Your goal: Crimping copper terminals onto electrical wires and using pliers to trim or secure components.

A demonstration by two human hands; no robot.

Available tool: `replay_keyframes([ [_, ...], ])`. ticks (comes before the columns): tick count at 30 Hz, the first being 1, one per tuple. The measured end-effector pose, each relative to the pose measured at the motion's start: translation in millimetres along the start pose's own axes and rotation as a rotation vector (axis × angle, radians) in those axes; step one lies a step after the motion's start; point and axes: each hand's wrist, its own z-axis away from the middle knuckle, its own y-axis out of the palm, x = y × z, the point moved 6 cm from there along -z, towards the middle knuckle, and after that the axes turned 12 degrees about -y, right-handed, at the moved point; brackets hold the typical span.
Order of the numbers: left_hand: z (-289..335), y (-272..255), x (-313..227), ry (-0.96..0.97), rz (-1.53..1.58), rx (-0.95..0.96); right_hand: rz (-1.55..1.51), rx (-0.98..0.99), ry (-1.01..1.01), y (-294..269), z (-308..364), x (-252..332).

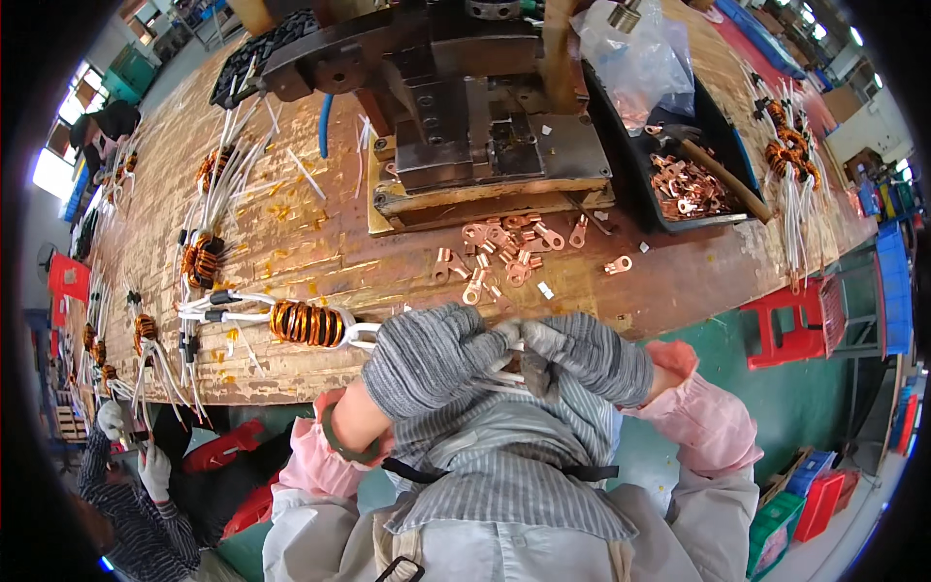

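Both my hands wear grey striped knit gloves and meet in front of my body at the table's near edge. My left hand (432, 351) is closed around the white wires (361, 335) of a copper-wound coil (308, 323), which lies on the table to its left. White wire ends (500, 381) show below the fingers, between the hands. Pinched closed, my right hand (590, 357) touches the left fingertips; what sits in its fingers is mostly hidden. Just beyond the hands lies a loose pile of copper ring lugs (504, 247), with a single lug (618, 265) to the right.
A heavy metal press (465, 126) stands behind the lugs. At its right, a black bin (669, 221) holds more lugs, a hammer (722, 175) and a plastic bag (635, 63). More wired coils (202, 260) lie left and far right. A co-worker's gloved hand (154, 471) shows lower left.
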Motion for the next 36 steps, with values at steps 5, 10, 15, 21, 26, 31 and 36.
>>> replay_keyframes([
  [5,1.0,9.9,-2.3,0.083,-0.121,0.131,-0.222,0.135,0.125,-1.9,2.4,-21.2],
  [10,1.7,12.3,-2.9,0.088,-0.118,0.172,0.968,0.204,-0.246,-5.4,-4.2,23.1],
  [15,1.5,6.4,0.0,0.019,-0.108,0.115,1.113,0.102,-0.421,-20.2,6.7,51.1],
  [21,-7.5,9.8,3.2,-0.023,-0.131,0.118,1.224,-0.395,-0.38,-69.9,-18.5,28.0],
  [26,-15.9,13.2,-7.9,0.007,-0.163,0.105,1.561,-0.332,-0.175,-49.0,-58.1,14.1],
  [31,-27.8,15.8,-13.2,-0.035,-0.078,0.194,1.169,-0.45,-0.346,-52.3,-53.9,13.9],
  [36,-32.4,6.5,-6.5,-0.14,0.253,0.185,0.01,-0.544,-0.556,-66.2,-21.0,10.3],
])
